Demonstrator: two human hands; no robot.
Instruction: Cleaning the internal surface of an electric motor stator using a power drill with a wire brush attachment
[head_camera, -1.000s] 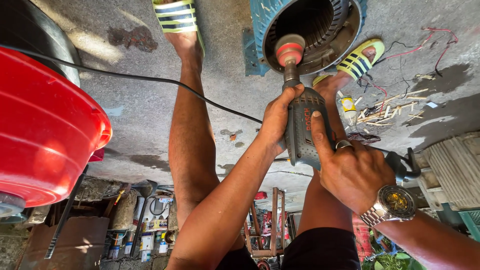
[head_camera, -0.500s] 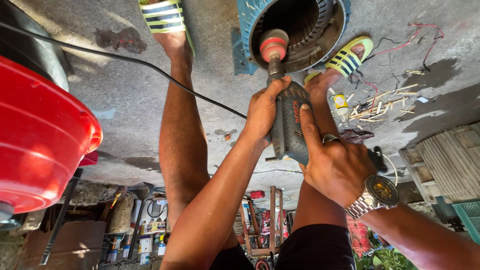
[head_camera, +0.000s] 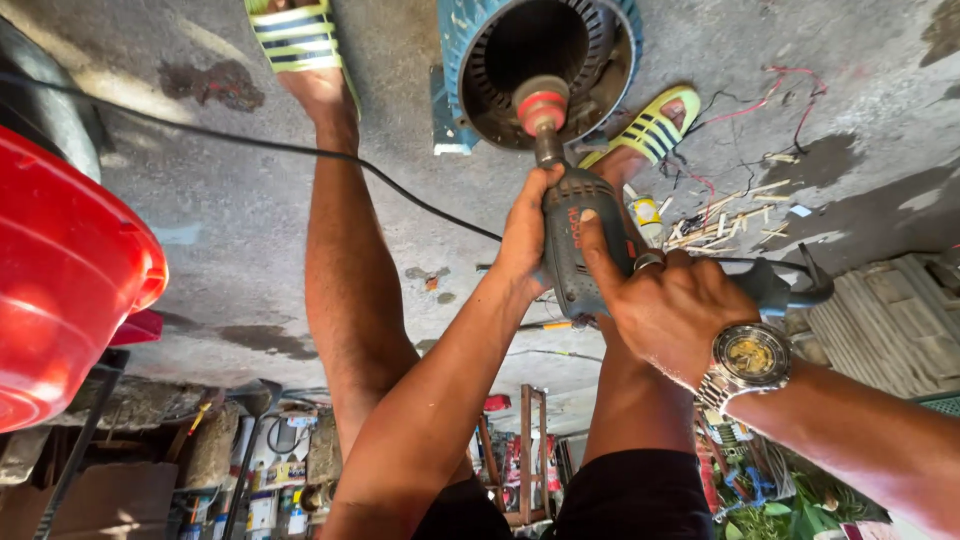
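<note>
Rough grey concrete floor, stained and sunlit in patches, filling most of the head view. At its upper middle, a blue motor housing, round and hollow, ribbed metal lining showing inside the bore. Poised at the mouth of that bore, the red grinding head of a grey handheld power tool, shaft angled from the housing down toward the body. Left hand wrapped around the tool's neck just below the housing, fingers curled shut on it. Right hand clasped on the tool's body from the other side, index finger stretched along the casing, the rest closed round the grip; ring on one finger, metal wristwatch on the wrist. Black cable trailing from the tool leftward across the floor, away from the housing. Bare legs on either side of the housing, feet in yellow-and-black striped sandals: one left of the housing, one touching its right edge. Just right of that foot, a small yellow bottle and scattered wood splinters; red wires beyond. Far left of the housing, a large red tub. Cluttered shelves of bottles along the lower edge, well apart from the housing.
</note>
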